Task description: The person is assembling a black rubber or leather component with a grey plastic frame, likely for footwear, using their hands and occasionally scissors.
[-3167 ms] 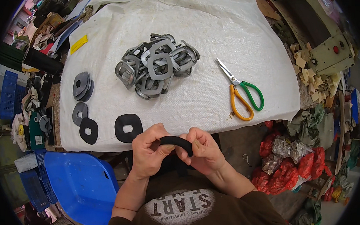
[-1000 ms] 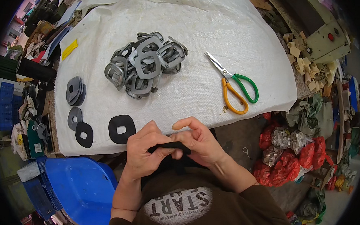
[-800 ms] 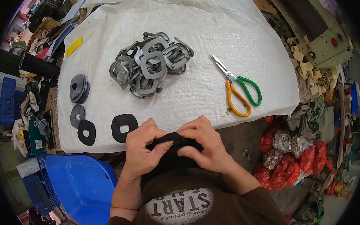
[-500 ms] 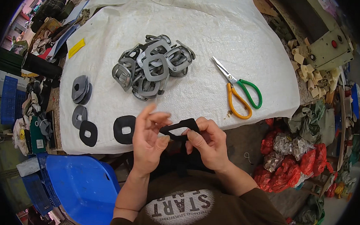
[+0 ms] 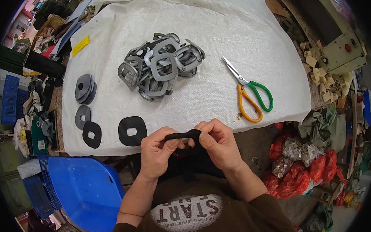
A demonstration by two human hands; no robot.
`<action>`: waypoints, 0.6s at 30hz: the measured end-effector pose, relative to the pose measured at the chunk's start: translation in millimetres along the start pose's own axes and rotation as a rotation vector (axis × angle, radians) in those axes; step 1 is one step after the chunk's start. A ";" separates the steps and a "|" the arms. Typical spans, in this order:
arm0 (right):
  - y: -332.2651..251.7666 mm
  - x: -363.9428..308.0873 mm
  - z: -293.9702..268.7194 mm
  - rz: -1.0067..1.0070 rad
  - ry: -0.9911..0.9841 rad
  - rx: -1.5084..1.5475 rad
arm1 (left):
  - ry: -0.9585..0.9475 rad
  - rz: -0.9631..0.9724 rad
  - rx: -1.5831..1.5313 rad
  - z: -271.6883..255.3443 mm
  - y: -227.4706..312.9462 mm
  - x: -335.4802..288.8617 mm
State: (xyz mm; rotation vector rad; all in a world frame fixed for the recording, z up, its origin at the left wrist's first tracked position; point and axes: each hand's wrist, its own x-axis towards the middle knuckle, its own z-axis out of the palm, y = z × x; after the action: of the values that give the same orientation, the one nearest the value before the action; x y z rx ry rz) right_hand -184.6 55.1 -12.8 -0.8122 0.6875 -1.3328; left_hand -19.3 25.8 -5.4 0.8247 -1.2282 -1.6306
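Just off the table's front edge, my left hand (image 5: pixel 157 150) and my right hand (image 5: pixel 218 143) pinch the two ends of a black padded frame (image 5: pixel 180 136), which is seen nearly edge-on. Its lower side is partly hidden by my fingers. Left of my left hand a black rounded-square pad with a hole (image 5: pixel 138 139) lies flat on the white sheet. Farther left are another black pad (image 5: pixel 91 142), a grey one (image 5: pixel 79 115) half under it, and a small stack of grey pads (image 5: pixel 84 94). A heap of grey plastic frames (image 5: pixel 155 77) sits beyond my hands.
Scissors with green and orange handles (image 5: pixel 249 93) lie on the white sheet (image 5: pixel 223 29) at the right. A yellow packet (image 5: pixel 81 46) is at the far left. A blue chair (image 5: pixel 81 190) stands left of me; red bags (image 5: pixel 293 176) sit on the right.
My left hand has closed from loosely spread fingers onto the left end of the black frame. The frame has tipped from showing its opening to nearly edge-on.
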 end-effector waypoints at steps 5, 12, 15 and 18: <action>-1.9 -2.2 7.0 0.031 0.058 0.118 | 0.001 0.014 -0.047 -0.3 0.3 -0.6; -9.6 0.0 -1.6 0.053 -0.100 0.130 | -0.088 0.080 0.097 -4.2 7.8 2.6; -5.7 0.3 -0.4 0.039 -0.076 0.155 | -0.063 0.073 0.079 -3.0 7.6 2.9; 0.4 0.4 7.4 0.031 -0.057 0.298 | -0.068 0.111 0.038 -0.2 7.0 2.1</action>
State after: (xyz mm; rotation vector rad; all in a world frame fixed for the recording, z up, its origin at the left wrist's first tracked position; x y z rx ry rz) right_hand -178.3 55.6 -9.0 -0.5939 0.4414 -1.3401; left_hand -18.0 23.1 1.3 0.7166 -1.3324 -1.5611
